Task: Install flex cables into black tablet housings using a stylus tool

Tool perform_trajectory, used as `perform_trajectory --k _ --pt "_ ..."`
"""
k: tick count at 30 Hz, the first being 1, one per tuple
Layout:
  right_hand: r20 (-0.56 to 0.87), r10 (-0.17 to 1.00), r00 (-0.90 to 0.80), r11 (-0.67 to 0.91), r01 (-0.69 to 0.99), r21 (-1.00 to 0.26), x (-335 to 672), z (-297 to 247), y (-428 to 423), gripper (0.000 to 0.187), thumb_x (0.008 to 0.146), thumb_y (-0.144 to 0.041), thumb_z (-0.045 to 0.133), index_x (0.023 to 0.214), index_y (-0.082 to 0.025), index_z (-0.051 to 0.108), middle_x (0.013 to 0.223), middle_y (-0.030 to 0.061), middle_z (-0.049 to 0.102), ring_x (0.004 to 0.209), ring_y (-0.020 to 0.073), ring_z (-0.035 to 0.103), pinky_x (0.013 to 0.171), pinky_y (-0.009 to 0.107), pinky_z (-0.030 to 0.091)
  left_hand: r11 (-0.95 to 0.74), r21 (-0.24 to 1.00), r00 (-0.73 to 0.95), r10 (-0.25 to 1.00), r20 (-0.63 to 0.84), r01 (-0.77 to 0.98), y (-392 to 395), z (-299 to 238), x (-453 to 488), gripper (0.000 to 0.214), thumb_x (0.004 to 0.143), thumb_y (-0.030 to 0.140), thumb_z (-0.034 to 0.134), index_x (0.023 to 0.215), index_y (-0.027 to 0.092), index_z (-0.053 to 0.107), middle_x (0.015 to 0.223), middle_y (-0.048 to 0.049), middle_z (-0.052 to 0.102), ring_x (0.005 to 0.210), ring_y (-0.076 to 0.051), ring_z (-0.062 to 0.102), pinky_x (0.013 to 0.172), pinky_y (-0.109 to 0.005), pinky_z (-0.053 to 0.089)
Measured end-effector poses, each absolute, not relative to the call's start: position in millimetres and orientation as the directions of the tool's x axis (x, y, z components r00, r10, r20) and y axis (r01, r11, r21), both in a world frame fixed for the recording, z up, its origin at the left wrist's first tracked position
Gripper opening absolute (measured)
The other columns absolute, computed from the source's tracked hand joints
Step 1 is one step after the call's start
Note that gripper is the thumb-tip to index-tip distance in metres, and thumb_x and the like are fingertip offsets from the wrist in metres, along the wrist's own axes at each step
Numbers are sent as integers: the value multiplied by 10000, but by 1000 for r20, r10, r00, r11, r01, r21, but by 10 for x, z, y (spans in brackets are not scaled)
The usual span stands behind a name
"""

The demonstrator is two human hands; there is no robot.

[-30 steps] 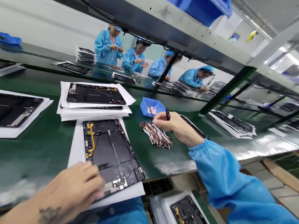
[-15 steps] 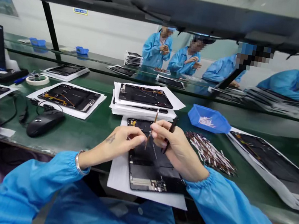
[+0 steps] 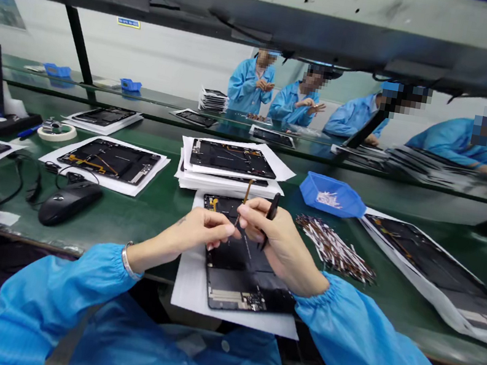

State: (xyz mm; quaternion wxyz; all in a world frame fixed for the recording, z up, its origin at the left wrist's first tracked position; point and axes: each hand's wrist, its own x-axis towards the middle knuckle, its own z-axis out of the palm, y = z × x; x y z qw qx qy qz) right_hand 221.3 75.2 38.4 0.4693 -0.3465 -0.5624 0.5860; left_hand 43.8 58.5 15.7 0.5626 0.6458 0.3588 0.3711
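My right hand [image 3: 271,227] pinches a thin brown flex cable [image 3: 248,192] upright between thumb and fingers. A pair of black tweezers [image 3: 272,207] is tucked in the same hand. My left hand [image 3: 205,229] has thumb and index finger pinched together at the cable's lower end; whatever lies between these fingertips is too small to make out. Below both hands lies an opened black tablet housing [image 3: 231,280] on white paper [image 3: 189,285], its small boards and connectors showing along the near edge. My hands hide part of its middle.
To the right lie a pile of flex cables [image 3: 335,248] and a blue bin [image 3: 351,208] holding small pale pieces. More housings sit on a paper stack [image 3: 228,186] ahead and at both sides. A mouse [image 3: 69,203] is left; a shelf [image 3: 270,22] hangs overhead. Co-workers sit opposite.
The view has shifted slightly. My hands stay close together over the housing, with the flex cable still in my right fingers. The left fingertips remain pinched by its lower end.
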Motion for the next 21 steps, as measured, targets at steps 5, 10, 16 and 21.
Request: perform_trajectory --k 5,10,16,21 --pt "151 940 -305 111 -145 -983 2185 368 735 311 744 -394 794 695 -158 597 580 -20 570 463 58 289 468 262 162 -191 977 423 897 132 100 584 165 456 359 802 489 633 721 143 588 605 37 476 553 -83 421 525 -209 324" --pt "153 941 -300 126 -108 -986 2168 394 684 335 736 -430 786 694 -161 591 581 -16 567 486 70 295 479 263 168 -223 965 377 913 157 139 565 213 460 334 789 472 618 729 144 598 627 27 479 570 -96 421 526 -218 321" --pt "147 951 -273 132 -71 -989 2131 436 638 362 707 -470 796 686 -174 588 572 -15 553 498 89 319 483 261 190 -255 952 367 913 180 166 559 229 453 314 811 442 605 710 146 600 647 16 501 609 -108 436 559 -225 344" --pt "157 945 -286 145 -64 -987 2139 412 625 322 737 -437 763 697 -166 595 610 -7 563 518 89 333 489 260 201 -376 882 371 891 260 284 565 236 383 281 887 380 531 733 154 601 692 18 537 666 -118 466 602 -225 347"
